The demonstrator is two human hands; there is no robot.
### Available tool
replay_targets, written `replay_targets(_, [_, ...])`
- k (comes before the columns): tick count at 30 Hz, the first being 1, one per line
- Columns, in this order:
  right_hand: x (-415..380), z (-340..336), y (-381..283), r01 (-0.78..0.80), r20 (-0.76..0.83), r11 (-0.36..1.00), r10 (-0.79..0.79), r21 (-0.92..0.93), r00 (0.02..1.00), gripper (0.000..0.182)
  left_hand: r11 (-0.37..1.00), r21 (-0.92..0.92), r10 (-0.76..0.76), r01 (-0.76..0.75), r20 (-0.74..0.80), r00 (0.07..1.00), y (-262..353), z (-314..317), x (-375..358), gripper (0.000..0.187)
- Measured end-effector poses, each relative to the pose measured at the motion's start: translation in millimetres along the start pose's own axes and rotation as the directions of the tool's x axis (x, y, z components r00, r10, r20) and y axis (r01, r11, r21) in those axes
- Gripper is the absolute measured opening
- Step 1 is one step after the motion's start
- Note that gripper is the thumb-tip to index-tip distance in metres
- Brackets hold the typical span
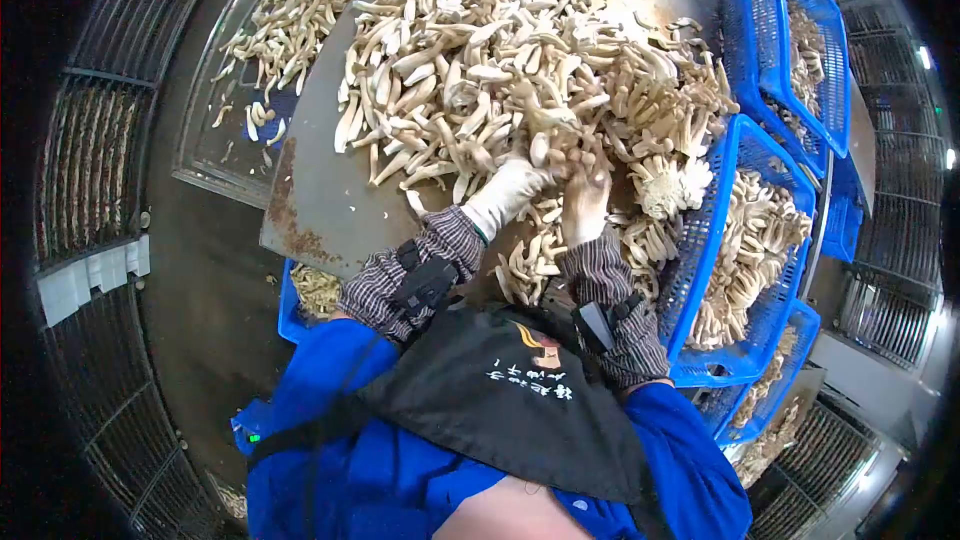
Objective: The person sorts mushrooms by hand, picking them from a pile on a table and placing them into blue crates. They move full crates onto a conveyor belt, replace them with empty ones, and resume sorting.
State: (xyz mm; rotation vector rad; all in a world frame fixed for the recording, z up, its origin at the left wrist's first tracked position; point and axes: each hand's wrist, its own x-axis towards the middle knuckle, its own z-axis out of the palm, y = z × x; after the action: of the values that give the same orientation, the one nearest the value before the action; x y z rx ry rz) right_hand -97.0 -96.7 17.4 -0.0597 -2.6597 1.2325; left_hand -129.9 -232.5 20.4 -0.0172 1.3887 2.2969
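Observation:
Long pale mushrooms lie in a big heap over a metal table. At the near edge of the heap, my left hand, in a white glove, is closed with its fingertips at some mushrooms. My right hand, its glove stained brown at the fingers, meets it from the right and is closed around mushrooms with brownish caps. The fingers partly hide what they grip. A clump of mushrooms joined at the base rests right of my right hand. Loose mushrooms lie between my wrists.
A blue basket full of mushrooms stands close at my right, with more blue baskets behind it and one lower down. On the left is another metal table with mushrooms. Part of a blue bin shows by my left elbow.

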Motion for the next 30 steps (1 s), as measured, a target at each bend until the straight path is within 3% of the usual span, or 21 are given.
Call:
replay_targets(1, [-3.4, -3.9, -15.1, -0.241, 0.125, 0.909, 0.21, 0.34, 0.97, 0.041, 0.992, -0.125, -0.035, 0.019, -0.133, 0.99, -8.4, -3.0, 1.6, 0.054])
replay_targets(2, [-1.4, -12.6, -49.5, -0.467, 0.242, 0.653, 0.408, 0.596, 0.88, 0.041, 0.969, -0.248, -0.07, 0.003, -0.264, 0.962, -14.8, -5.1, 2.7, 0.046])
replay_targets(3, [-12.7, -0.7, -23.1, -0.259, 0.057, 0.831, 0.266, 0.492, 0.962, 0.039, 0.962, -0.231, -0.214, 0.15, -0.285, 0.935, -16.0, -12.8, 4.1, 0.041])
replay_targets(4, [-23.5, 10.9, 1.9, -0.063, -0.131, 0.949, 0.108, 0.309, 0.985, 0.038, 0.947, -0.284, -0.23, 0.149, -0.277, 0.933, -20.2, -16.4, 0.4, 0.038])
replay_targets(5, [-23.4, 3.8, 2.3, -0.22, -0.062, 0.861, 0.279, 0.459, 0.958, 0.032, 0.93, -0.336, -0.246, 0.149, -0.265, 0.932, -22.8, -16.4, -4.8, 0.035])
replay_targets(7, [-23.3, -10.3, 3.3, -0.463, 0.082, 0.531, 0.591, 0.71, 0.803, 0.026, 0.965, -0.262, -0.095, 0.003, -0.338, 0.936, -29.1, -11.9, -12.1, 0.028])
replay_targets(9, [-24.6, -30.6, 7.1, -0.397, 0.181, 0.752, 0.358, 0.525, 0.916, 0.037, 0.972, -0.217, -0.163, 0.088, -0.359, 0.919, -42.5, -19.8, -16.8, 0.027])
replay_targets(11, [-37.0, -9.0, 25.9, -0.453, 0.281, 0.734, 0.356, 0.506, 0.891, 0.045, 0.957, -0.172, -0.254, 0.232, -0.12, 0.96, -58.2, -32.1, -24.1, 0.028])
replay_targets(12, [-52.6, -2.1, 12.6, -0.348, 0.233, 0.553, 0.269, 0.757, 0.934, 0.049, 0.966, -0.188, -0.21, 0.178, -0.166, 0.964, -54.4, -16.4, -32.1, 0.029])
replay_targets(14, [-54.6, 7.9, 18.2, -0.387, 0.195, 0.758, 0.335, 0.526, 0.922, 0.05, 0.941, -0.295, -0.201, 0.165, -0.097, 0.975, -35.8, -4.5, -44.5, 0.03])
replay_targets(15, [-58.9, 4.8, 15.4, -0.43, 0.238, 0.645, 0.367, 0.631, 0.899, 0.049, 0.904, -0.399, -0.179, 0.151, -0.033, 0.983, -29.7, -3.1, -46.1, 0.031])
replay_targets(16, [-59.5, 3.0, 13.8, -0.429, 0.239, 0.643, 0.365, 0.635, 0.9, 0.049, 0.9, -0.375, -0.241, 0.222, -0.003, 0.971, -36.6, -14.3, -46.6, 0.035])
replay_targets(17, [-56.7, -4.6, -1.8, -0.38, 0.234, 0.689, 0.301, 0.617, 0.925, 0.045, 0.901, -0.373, -0.243, 0.223, -0.007, 0.97, -43.2, -19.0, -44.5, 0.035])
replay_targets(19, [-54.8, -13.9, -17.4, -0.323, 0.227, 0.731, 0.232, 0.602, 0.946, 0.041, 0.841, -0.488, -0.369, 0.233, -0.204, 0.906, -56.3, -26.6, -37.0, 0.013])
replay_targets(21, [-54.4, -22.3, -21.7, -0.387, 0.315, 0.789, 0.258, 0.476, 0.913, 0.032, 0.969, -0.222, -0.172, 0.104, -0.314, 0.934, -61.8, -23.7, -34.4, 0.009])
replay_targets(22, [-54.6, -20.6, -25.8, -0.381, 0.254, 0.744, 0.285, 0.548, 0.924, 0.028, 0.908, -0.412, -0.232, 0.078, -0.338, 0.912, -64.1, -22.5, -31.4, 0.01])
replay_targets(23, [-55.6, -26.4, -35.7, -0.494, 0.324, 0.458, 0.401, 0.739, 0.857, 0.022, 0.81, -0.585, -0.296, 0.042, -0.346, 0.89, -58.0, -18.4, -31.6, 0.01])
replay_targets(26, [-51.2, -29.1, -2.1, -0.308, 0.147, 0.402, 0.383, 0.862, 0.912, 0.024, 0.781, -0.623, -0.295, 0.046, -0.303, 0.906, -34.4, -11.6, -43.8, 0.014])
replay_targets(27, [-44.8, -30.4, 4.0, -0.317, 0.149, 0.5, 0.347, 0.806, 0.926, 0.027, 0.766, -0.641, -0.294, 0.049, -0.281, 0.914, -27.5, -10.9, -47.7, 0.017])
replay_targets(29, [-44.6, -40.8, 16.2, -0.591, 0.471, 0.467, 0.357, 0.658, 0.807, 0.035, 0.873, -0.458, -0.28, 0.166, -0.192, 0.941, -35.5, -16.1, -52.3, 0.017])
replay_targets(30, [-52.7, -18.0, 38.6, -0.458, 0.356, 0.562, 0.288, 0.689, 0.889, 0.045, 0.922, -0.29, -0.302, 0.256, -0.124, 0.945, -33.2, -19.9, -54.1, 0.017])
